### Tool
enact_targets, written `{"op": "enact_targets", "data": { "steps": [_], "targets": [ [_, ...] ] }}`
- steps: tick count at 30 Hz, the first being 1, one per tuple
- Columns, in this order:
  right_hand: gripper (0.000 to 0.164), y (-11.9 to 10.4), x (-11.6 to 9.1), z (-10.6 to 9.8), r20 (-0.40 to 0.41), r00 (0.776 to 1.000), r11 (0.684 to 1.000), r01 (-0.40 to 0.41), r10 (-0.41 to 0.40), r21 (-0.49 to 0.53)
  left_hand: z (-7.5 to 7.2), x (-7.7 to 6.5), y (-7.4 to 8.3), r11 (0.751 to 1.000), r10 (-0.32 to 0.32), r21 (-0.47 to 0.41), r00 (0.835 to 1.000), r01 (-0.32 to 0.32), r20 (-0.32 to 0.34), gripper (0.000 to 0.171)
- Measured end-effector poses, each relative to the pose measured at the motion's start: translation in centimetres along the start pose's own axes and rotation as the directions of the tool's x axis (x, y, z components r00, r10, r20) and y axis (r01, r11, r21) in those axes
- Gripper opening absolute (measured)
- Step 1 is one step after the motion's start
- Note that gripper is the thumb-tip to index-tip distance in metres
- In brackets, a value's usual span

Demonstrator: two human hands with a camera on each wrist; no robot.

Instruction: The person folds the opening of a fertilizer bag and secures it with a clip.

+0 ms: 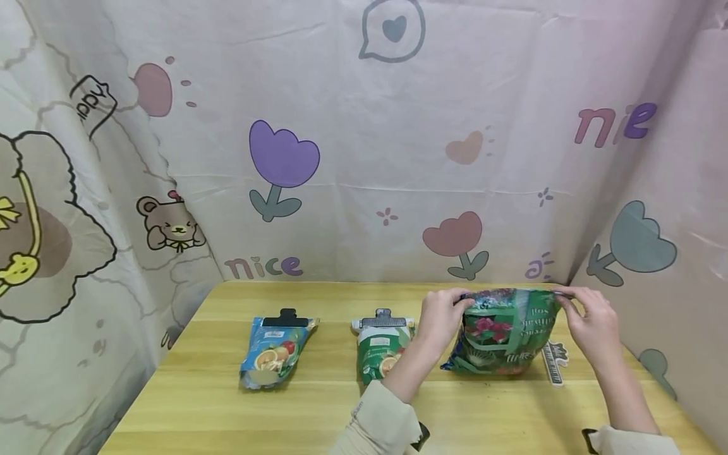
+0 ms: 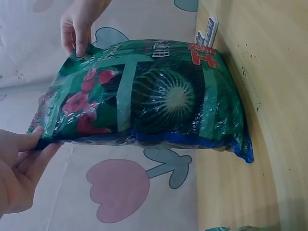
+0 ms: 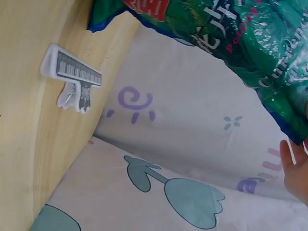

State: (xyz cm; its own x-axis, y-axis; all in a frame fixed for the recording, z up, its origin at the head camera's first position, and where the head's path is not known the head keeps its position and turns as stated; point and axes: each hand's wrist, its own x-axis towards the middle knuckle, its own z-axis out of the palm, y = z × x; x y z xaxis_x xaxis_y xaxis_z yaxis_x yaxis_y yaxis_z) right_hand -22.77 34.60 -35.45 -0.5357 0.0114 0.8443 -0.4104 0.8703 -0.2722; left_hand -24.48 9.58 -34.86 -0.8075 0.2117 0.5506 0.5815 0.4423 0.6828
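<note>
A green bag of potting soil (image 1: 506, 335) with flower and cactus pictures stands upright at the right of the table. My left hand (image 1: 436, 323) pinches one top corner between thumb and fingers. At the opposite top corner, my right hand (image 1: 591, 321) does the same, so the top edge is stretched between them. The left wrist view shows the bag's blue side seam and its bottom by the tabletop. Beside the bag lies a white and grey bag clip (image 3: 77, 72), near the right hand's side.
On the wooden table (image 1: 188, 404), a blue bag (image 1: 272, 360) closed by a black clip (image 1: 287, 320) lies at the left. A smaller green bag (image 1: 375, 354) with a grey clip (image 1: 383, 321) is partly behind my left forearm. Dark crumbs dot the tabletop. Printed curtains (image 1: 364, 95) surround the table.
</note>
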Motion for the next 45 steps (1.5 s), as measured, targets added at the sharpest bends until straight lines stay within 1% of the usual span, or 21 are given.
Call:
{"op": "enact_targets", "data": {
  "steps": [3, 6, 8, 9, 11, 13, 15, 17, 18, 19, 21, 24, 27, 29, 31, 35, 37, 41, 43, 44, 45],
  "targets": [
    [0.021, 0.2, -0.1, 0.4, -0.060, 0.998, 1.000, 0.014, -0.014, -0.002, 0.1, -0.1, -0.3, 0.999, 0.040, -0.011, 0.998, -0.040, -0.044, 0.016],
    [0.016, 0.0, 0.0, 0.8, -0.108, 0.994, 1.000, -0.007, 0.008, 0.016, 0.2, -0.2, -0.5, 0.997, 0.080, -0.011, 0.994, -0.081, -0.078, 0.015],
    [0.012, -0.1, 0.0, 1.0, -0.122, 0.992, 0.999, -0.038, 0.042, 0.028, 0.3, -0.2, -0.7, 0.996, 0.087, -0.013, 0.992, -0.089, -0.092, 0.015],
    [0.010, -0.2, 0.0, 1.1, -0.124, 0.990, 0.997, -0.070, 0.074, 0.037, 0.4, -0.3, -0.8, 0.996, 0.082, -0.018, 0.992, -0.084, -0.093, 0.015],
    [0.007, -0.2, -0.2, 1.1, -0.116, 0.979, 0.984, -0.162, 0.169, 0.067, 0.5, -0.4, -0.9, 0.997, 0.068, -0.028, 0.994, -0.071, -0.090, 0.015],
    [0.010, -0.2, -0.4, 1.0, -0.092, 0.952, 0.953, -0.279, 0.291, 0.120, 0.5, -0.4, -1.0, 0.998, 0.047, -0.044, 0.995, -0.051, -0.085, 0.016],
    [0.014, -0.1, -0.6, 0.8, -0.064, 0.913, 0.905, -0.387, 0.403, 0.176, 0.6, -0.5, -1.1, 0.997, 0.034, -0.061, 0.996, -0.039, -0.086, 0.016],
    [0.016, 0.1, -0.9, 0.6, -0.041, 0.881, 0.865, -0.454, 0.472, 0.217, 0.6, -0.5, -1.3, 0.996, 0.027, -0.084, 0.996, -0.035, -0.090, 0.016],
    [0.016, 0.2, -1.1, 0.5, -0.038, 0.870, 0.852, -0.472, 0.492, 0.227, 0.6, -0.5, -1.3, 0.995, 0.021, -0.098, 0.996, -0.030, -0.090, 0.016],
    [0.016, 0.3, -1.2, 0.5, -0.041, 0.864, 0.845, -0.480, 0.502, 0.235, 0.6, -0.5, -1.4, 0.994, 0.018, -0.109, 0.996, -0.028, -0.091, 0.016],
    [0.016, 0.5, -1.3, 0.5, -0.063, 0.861, 0.846, -0.479, 0.505, 0.233, 0.6, -0.6, -1.4, 0.991, 0.009, -0.135, 0.996, -0.021, -0.093, 0.016],
    [0.016, 0.6, -1.2, 0.5, -0.103, 0.863, 0.856, -0.464, 0.495, 0.226, 0.6, -0.6, -1.4, 0.988, 0.000, -0.156, 0.995, -0.014, -0.095, 0.015],
    [0.017, 0.7, -1.0, 0.5, -0.104, 0.867, 0.861, -0.458, 0.488, 0.220, 0.6, -0.6, -1.5, 0.986, 0.004, -0.165, 0.995, -0.020, -0.096, 0.015],
    [0.021, 0.8, -0.9, 0.4, -0.062, 0.863, 0.850, -0.477, 0.501, 0.222, 0.6, -0.5, -1.4, 0.986, 0.006, -0.166, 0.995, -0.022, -0.098, 0.015],
    [0.028, 0.9, -0.7, 0.2, 0.006, 0.863, 0.844, -0.495, 0.505, 0.206, 0.6, -0.5, -1.4, 0.986, 0.006, -0.168, 0.995, -0.023, -0.102, 0.014],
    [0.039, 1.5, -1.0, -0.1, 0.133, 0.865, 0.857, -0.499, 0.484, 0.126, 0.5, -0.4, -1.4, 0.987, 0.016, -0.157, 0.993, -0.034, -0.116, 0.013],
    [0.041, 2.0, -1.3, -0.1, 0.164, 0.869, 0.870, -0.484, 0.467, 0.088, 0.5, -0.5, -1.4, 0.988, 0.022, -0.146, 0.993, -0.040, -0.117, 0.013],
    [0.038, 3.4, -2.2, 0.2, 0.207, 0.863, 0.878, -0.477, 0.460, 0.035, 0.5, -0.5, -1.4, 0.990, 0.019, -0.138, 0.993, -0.035, -0.115, 0.013],
    [0.038, 4.3, -2.7, 0.4, 0.255, 0.855, 0.887, -0.462, 0.452, -0.023, 0.5, -0.5, -1.4, 0.990, 0.012, -0.138, 0.993, -0.028, -0.117, 0.013],
    [0.038, 4.9, -3.0, 0.5, 0.289, 0.845, 0.890, -0.452, 0.450, -0.063, 0.5, -0.5, -1.4, 0.990, 0.009, -0.140, 0.993, -0.025, -0.118, 0.013],
    [0.038, 5.5, -3.3, 0.7, 0.330, 0.827, 0.889, -0.447, 0.454, -0.102, 0.5, -0.4, -1.4, 0.990, 0.006, -0.141, 0.993, -0.023, -0.119, 0.013]
  ]
}}
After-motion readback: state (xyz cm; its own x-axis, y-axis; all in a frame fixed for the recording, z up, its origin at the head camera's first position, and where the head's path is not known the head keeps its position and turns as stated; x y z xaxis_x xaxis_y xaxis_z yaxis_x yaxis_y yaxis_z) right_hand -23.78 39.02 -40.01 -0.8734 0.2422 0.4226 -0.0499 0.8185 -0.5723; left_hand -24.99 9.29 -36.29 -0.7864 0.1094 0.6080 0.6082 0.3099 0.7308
